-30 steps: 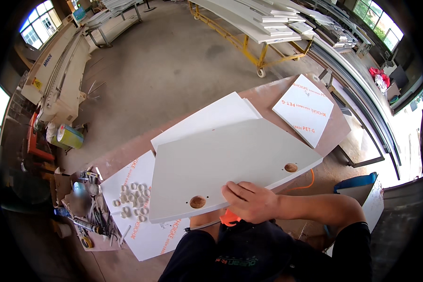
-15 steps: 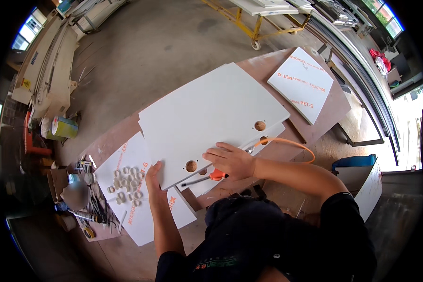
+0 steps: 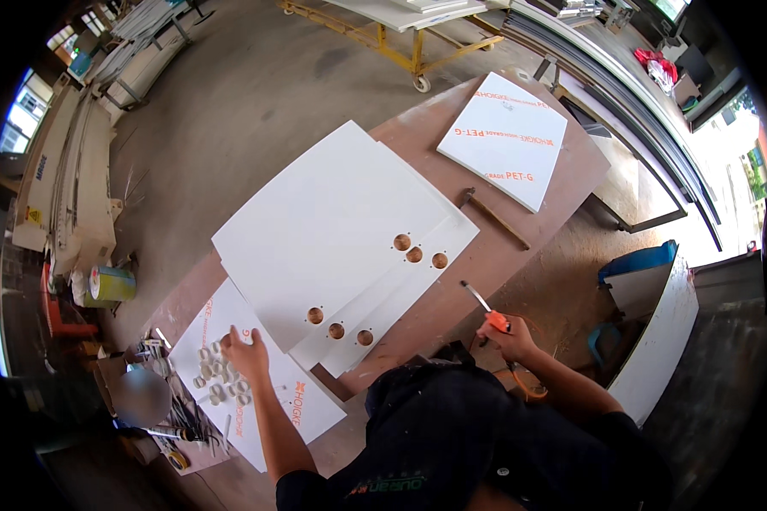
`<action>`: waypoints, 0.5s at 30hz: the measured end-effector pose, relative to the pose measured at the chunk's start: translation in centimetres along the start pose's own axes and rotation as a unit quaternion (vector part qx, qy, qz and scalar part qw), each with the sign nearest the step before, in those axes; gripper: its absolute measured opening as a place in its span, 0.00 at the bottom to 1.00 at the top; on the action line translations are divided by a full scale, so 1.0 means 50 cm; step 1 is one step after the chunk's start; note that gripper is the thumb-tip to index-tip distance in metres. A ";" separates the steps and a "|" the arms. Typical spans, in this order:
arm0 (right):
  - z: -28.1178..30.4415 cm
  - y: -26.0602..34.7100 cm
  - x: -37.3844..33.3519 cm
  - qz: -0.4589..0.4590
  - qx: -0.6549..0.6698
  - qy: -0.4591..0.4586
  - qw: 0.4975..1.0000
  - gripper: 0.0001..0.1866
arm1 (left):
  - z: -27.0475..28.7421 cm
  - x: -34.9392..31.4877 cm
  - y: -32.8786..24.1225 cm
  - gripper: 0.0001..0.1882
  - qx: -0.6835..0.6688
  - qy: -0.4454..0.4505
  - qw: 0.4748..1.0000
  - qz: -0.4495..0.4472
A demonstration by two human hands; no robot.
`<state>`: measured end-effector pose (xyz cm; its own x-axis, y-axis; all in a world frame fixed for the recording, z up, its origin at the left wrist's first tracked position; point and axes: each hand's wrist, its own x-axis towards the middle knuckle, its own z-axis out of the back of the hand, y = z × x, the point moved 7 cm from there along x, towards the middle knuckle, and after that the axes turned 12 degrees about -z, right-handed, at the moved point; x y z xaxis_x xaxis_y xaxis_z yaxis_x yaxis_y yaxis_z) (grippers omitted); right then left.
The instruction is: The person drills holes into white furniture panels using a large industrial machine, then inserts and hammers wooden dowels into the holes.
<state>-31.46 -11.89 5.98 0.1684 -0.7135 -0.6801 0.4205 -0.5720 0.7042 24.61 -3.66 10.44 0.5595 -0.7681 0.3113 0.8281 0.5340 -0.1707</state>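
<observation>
My left hand (image 3: 247,353) has its fingers apart over a white printed board (image 3: 315,409), next to several small whitish round pieces (image 3: 217,366). My right hand (image 3: 511,341) grips an orange air blow gun (image 3: 497,322), its thin nozzle pointing toward the panels and an orange hose trailing below. Between the hands lies a stack of white panels (image 3: 332,204), staggered like steps. Along their near edges run round brown holes (image 3: 402,243), each with small dots beside it.
A hammer (image 3: 498,220) rests on the brown table (image 3: 400,341) right of the panels. Farther right lies another printed white board (image 3: 507,140). Tools and tape (image 3: 175,458) clutter the left end. A yellow wheeled cart (image 3: 418,60) stands beyond the table.
My left hand has gone from the panel's corner to the round pieces. My right hand has moved right, off the panels, with the blow gun. The top panel has shifted, exposing more holes below.
</observation>
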 end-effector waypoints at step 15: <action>0.240 -0.223 -0.115 -0.041 0.244 -0.146 0.958 0.10 | -0.085 -0.162 -0.820 0.27 -0.321 0.166 0.839 -0.406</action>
<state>-47.81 -6.28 4.50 -0.1345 -0.6999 -0.7014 -0.0564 -0.7013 0.7106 -13.73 -20.83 10.94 -0.3085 -0.8992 0.3102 0.7292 -0.4330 -0.5299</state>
